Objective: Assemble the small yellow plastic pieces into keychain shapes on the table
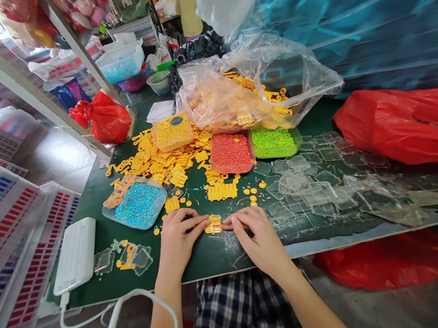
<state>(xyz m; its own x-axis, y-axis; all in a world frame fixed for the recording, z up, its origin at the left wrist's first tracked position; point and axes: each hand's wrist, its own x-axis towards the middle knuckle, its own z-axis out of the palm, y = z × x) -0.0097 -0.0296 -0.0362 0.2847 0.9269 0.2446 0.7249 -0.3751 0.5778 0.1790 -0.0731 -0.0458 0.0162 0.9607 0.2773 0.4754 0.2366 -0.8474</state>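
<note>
My left hand (pixel 181 235) pinches the left edge of a small yellow plastic piece (pixel 213 224) just above the green table. Rows of white, orange and blue show on the piece. My right hand (pixel 254 231) has its fingers drawn together, with the fingertips at the piece's right edge. Just beyond my hands lie a ribbed yellow part (pixel 222 191) and loose yellow discs (pixel 253 200). Trays of blue beads (pixel 137 205), red beads (pixel 230 153), green beads (pixel 273 141) and yellow beads (pixel 173 132) stand behind them.
Yellow parts (pixel 151 162) are heaped behind the trays, beside a clear bag (pixel 240 92) holding more. Clear plastic pieces (pixel 312 187) cover the right side. A white power bank (pixel 76 254) with a cable sits left. Red bags (pixel 399 126) lie right. A person (pixel 189 11) stands far back.
</note>
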